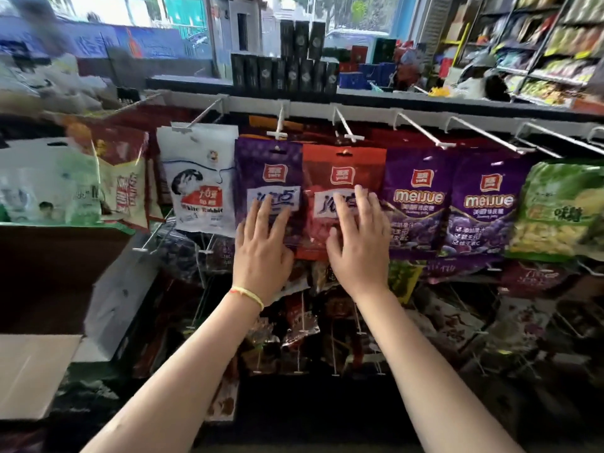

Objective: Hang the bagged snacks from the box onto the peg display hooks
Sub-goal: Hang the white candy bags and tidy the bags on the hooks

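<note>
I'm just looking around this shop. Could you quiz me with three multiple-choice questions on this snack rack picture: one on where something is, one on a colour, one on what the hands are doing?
1. Where does the white bag hang?
A. left of the purple bag
B. right of the green bag
C. below the hands

2. What colour is the bag under the right hand?
A. yellow
B. red
C. black

3. How are the hands?
A. fists, holding nothing
B. flat, fingers straight on the bags
C. gripping a box

Answers: 1 A, it hangs next to the purple bag. 2 B, the red bag lies under it. 3 B, the left hand and right hand rest open on hanging bags.
</note>
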Demonstrator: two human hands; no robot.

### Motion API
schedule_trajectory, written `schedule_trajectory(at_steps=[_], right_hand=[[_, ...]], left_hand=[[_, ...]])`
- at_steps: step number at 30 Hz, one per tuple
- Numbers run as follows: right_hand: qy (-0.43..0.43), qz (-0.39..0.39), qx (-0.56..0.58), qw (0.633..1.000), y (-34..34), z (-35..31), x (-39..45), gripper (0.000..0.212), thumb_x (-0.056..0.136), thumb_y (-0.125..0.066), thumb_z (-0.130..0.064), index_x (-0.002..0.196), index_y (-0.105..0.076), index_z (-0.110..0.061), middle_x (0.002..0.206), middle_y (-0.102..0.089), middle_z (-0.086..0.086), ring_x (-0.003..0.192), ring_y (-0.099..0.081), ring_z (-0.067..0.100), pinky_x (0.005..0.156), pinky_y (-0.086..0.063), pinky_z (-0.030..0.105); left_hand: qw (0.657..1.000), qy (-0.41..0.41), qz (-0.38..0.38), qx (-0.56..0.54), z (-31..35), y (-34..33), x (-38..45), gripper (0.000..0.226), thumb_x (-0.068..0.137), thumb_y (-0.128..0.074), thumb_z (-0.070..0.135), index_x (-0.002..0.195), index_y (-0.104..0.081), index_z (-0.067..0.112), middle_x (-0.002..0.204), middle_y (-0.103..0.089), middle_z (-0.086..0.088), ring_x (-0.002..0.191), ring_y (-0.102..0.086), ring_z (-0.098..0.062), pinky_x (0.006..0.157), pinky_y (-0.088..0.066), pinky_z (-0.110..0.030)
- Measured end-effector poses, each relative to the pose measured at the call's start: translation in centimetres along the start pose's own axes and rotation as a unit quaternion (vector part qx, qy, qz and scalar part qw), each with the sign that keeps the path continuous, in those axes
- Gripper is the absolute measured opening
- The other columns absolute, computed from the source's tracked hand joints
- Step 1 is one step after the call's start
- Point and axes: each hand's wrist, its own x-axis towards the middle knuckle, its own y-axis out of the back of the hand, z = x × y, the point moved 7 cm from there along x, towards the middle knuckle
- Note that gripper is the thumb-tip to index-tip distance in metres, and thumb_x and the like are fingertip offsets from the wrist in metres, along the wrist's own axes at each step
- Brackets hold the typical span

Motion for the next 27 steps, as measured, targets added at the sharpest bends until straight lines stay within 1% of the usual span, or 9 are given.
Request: schedule_trajectory(at_steps=[3, 6, 10, 14, 16, 19, 22, 25, 27], right_hand=[[-0.021, -0.032, -0.048, 0.998, -2.3, -2.3, 0.4, 0.065, 0.096, -0.057, -0.028, 0.156, -0.032, -0.025, 0.166, -0.017, 0.011, 0.152, -0.012, 0.04, 0.118, -0.023, 0.059], [-0.071, -0.046, -0.088, 0.993, -3.3, -2.7, 0.0, 0.07, 0.095, -0.059, -0.025, 0.158, -0.028, -0.025, 0.166, -0.015, 0.012, 0.152, -0.009, 0.041, 0.116, -0.029, 0.061], [-0.122, -0.036, -0.094, 0.987, -3.1, -5.3, 0.1, 0.075, 0.092, -0.063, -0.018, 0.157, -0.028, -0.018, 0.165, -0.016, 0.016, 0.152, -0.012, 0.042, 0.117, -0.025, 0.06], [-0.04, -0.035, -0.074, 0.996, -4.3, -11.1, 0.9, 0.072, 0.091, -0.058, -0.013, 0.157, -0.029, -0.018, 0.165, -0.017, 0.015, 0.152, -0.014, 0.041, 0.12, -0.019, 0.057], [-0.015, -0.062, -0.063, 0.996, -5.7, -13.0, 1.2, 0.073, 0.092, -0.056, -0.014, 0.158, -0.027, -0.021, 0.166, -0.014, 0.014, 0.153, -0.01, 0.04, 0.12, -0.02, 0.056], [-0.03, -0.1, -0.063, 0.993, -7.1, -13.6, 1.0, 0.077, 0.093, -0.056, -0.015, 0.16, -0.02, -0.024, 0.167, -0.01, 0.013, 0.153, -0.006, 0.039, 0.118, -0.028, 0.056], [-0.038, -0.112, -0.057, 0.991, -7.4, -13.6, 0.9, 0.081, 0.093, -0.058, -0.012, 0.161, -0.015, -0.025, 0.168, -0.007, 0.012, 0.154, -0.005, 0.038, 0.117, -0.03, 0.055], [-0.035, -0.119, -0.057, 0.991, -7.5, -13.6, 1.0, 0.082, 0.092, -0.057, -0.01, 0.16, -0.015, -0.026, 0.167, -0.009, 0.013, 0.153, -0.009, 0.039, 0.117, -0.029, 0.055], [-0.038, -0.106, -0.059, 0.992, -7.2, -13.6, 1.3, 0.076, 0.091, -0.058, -0.01, 0.158, -0.026, -0.022, 0.164, -0.02, 0.017, 0.15, -0.019, 0.041, 0.114, -0.031, 0.056]], left_hand=[[0.997, -0.033, -0.06, 0.025, -3.3, 0.2, 0.3, 0.08, 0.088, -0.062, 0.017, 0.159, -0.026, 0.024, 0.169, -0.006, -0.012, 0.156, -0.001, -0.033, 0.123, -0.014, -0.055], [0.992, -0.074, -0.102, 0.024, -4.7, 0.3, 0.5, 0.079, 0.093, -0.057, 0.023, 0.161, -0.017, 0.03, 0.17, 0.004, -0.005, 0.156, 0.006, -0.029, 0.125, -0.009, -0.053], [0.99, -0.11, -0.083, 0.004, -6.6, 1.8, 0.3, 0.076, 0.09, -0.058, 0.022, 0.159, -0.026, 0.026, 0.169, -0.006, -0.008, 0.156, -0.001, -0.03, 0.124, -0.009, -0.051], [0.996, -0.077, -0.033, 0.003, -10.4, 3.9, 0.2, 0.075, 0.087, -0.061, 0.017, 0.157, -0.032, 0.018, 0.167, -0.015, -0.014, 0.155, -0.007, -0.034, 0.122, -0.01, -0.054], [0.997, -0.065, -0.039, -0.002, -11.9, 4.3, 0.3, 0.077, 0.089, -0.059, 0.017, 0.159, -0.027, 0.02, 0.168, -0.011, -0.013, 0.155, -0.003, -0.032, 0.123, -0.006, -0.052], [0.996, -0.07, -0.061, -0.011, -13.0, 4.3, 0.3, 0.08, 0.091, -0.057, 0.019, 0.161, -0.019, 0.025, 0.169, -0.007, -0.012, 0.156, -0.001, -0.032, 0.124, -0.009, -0.053], [0.994, -0.073, -0.085, -0.015, -13.3, 3.8, 0.3, 0.082, 0.092, -0.055, 0.019, 0.161, -0.012, 0.027, 0.169, -0.003, -0.011, 0.156, 0.003, -0.031, 0.125, -0.009, -0.053], [0.995, -0.068, -0.066, -0.026, -13.2, 3.8, 0.4, 0.08, 0.089, -0.057, 0.015, 0.16, -0.022, 0.024, 0.168, -0.009, -0.013, 0.156, -0.003, -0.034, 0.124, -0.014, -0.056], [0.996, -0.064, -0.06, -0.031, -13.1, 3.9, 0.6, 0.075, 0.088, -0.056, 0.015, 0.158, -0.03, 0.022, 0.167, -0.017, -0.014, 0.155, -0.011, -0.035, 0.122, -0.018, -0.057]])
